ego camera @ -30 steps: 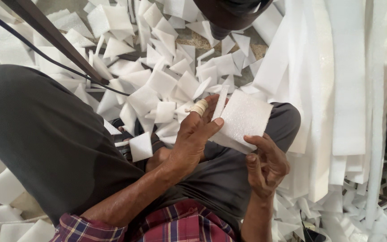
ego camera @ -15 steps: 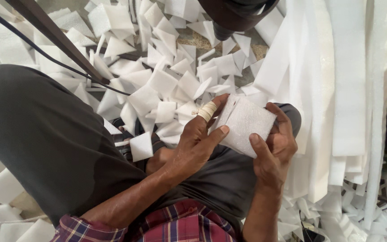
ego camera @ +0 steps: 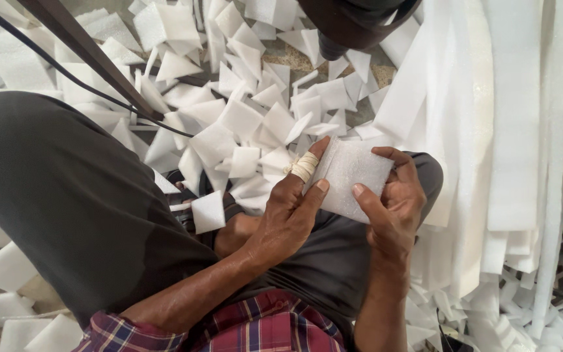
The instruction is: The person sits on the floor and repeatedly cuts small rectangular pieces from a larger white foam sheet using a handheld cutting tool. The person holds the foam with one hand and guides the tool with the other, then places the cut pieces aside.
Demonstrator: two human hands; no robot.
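- The left hand (ego camera: 291, 215) pinches the left edge of a white foam square (ego camera: 353, 177) at centre frame; its forefinger wears a tan bandage (ego camera: 303, 167).
- The right hand (ego camera: 392, 205) clasps the square's right edge, thumb on top.
- Cut foam pieces (ego camera: 242, 117) litter the floor in the upper middle.
- Long foam strips (ego camera: 509, 130) hang at the right.

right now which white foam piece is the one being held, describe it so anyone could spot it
Above the dark-trousered lap, find the foam square pinched between the left hand and right hand. Unlike the loose pieces on the floor, it is lifted, beside a taped finger.
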